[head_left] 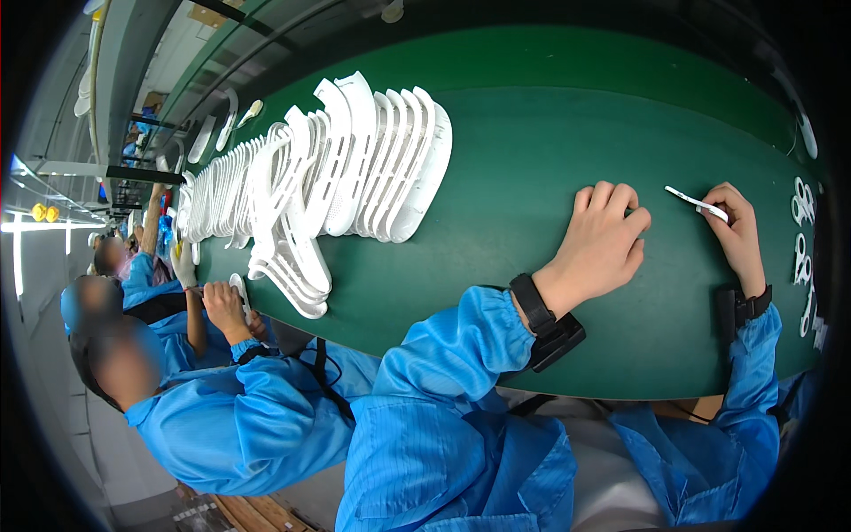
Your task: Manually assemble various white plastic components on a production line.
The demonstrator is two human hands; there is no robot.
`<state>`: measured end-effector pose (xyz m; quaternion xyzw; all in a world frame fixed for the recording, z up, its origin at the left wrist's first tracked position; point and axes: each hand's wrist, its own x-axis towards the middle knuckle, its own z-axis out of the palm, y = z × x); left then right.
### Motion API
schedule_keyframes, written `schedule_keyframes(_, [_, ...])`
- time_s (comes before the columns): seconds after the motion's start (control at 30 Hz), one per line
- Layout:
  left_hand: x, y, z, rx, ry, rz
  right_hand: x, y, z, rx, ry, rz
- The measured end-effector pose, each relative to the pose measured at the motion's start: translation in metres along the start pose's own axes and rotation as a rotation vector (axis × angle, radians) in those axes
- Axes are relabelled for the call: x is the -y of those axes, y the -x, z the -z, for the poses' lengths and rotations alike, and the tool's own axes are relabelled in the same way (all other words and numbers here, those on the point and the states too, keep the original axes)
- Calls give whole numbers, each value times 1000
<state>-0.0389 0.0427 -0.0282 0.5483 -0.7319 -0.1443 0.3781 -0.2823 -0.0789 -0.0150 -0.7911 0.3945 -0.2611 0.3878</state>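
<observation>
My left hand (599, 241) is over the green tabletop, its fingers loosely bent and somewhat apart. Nothing shows in it, though the palm side is hidden. To its right, my right hand (737, 232) pinches a small, slim white plastic part (688, 197) by one end. The part's narrow free end points left toward my left hand, and its wider end lies at the fingers. A gap of bare tabletop separates the two hands.
A long row of curved white plastic parts (390, 168) stands on the green table (514, 151) at the left, some lying crosswise. Small white looped pieces (802, 257) lie at the far right edge. Close on my left, a blue-sleeved co-worker (239, 417) handles a white part.
</observation>
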Motion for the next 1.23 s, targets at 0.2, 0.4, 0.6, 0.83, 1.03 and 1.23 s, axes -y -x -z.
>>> schedule_keyframes(0.2, [0,-1,0,7,-2,-2,3,0,1,-2,19,-21])
schedule_keyframes(0.4, [1,1,0,-2,-11,-8,1,0,-2,-4,12,-4])
schedule_keyframes(0.6, [0,3,0,2,-8,-8,2,2,-3,-14,-12,-25])
schedule_keyframes(0.83, [0,-3,6,23,-19,3,10,-3,0,16,6,-19])
schedule_keyframes(1.03, [-8,-11,-2,36,-99,-71,7,5,13,31,128,122])
schedule_keyframes(1.23, [-4,-21,-10,58,-147,-136,6,5,32,-8,131,217])
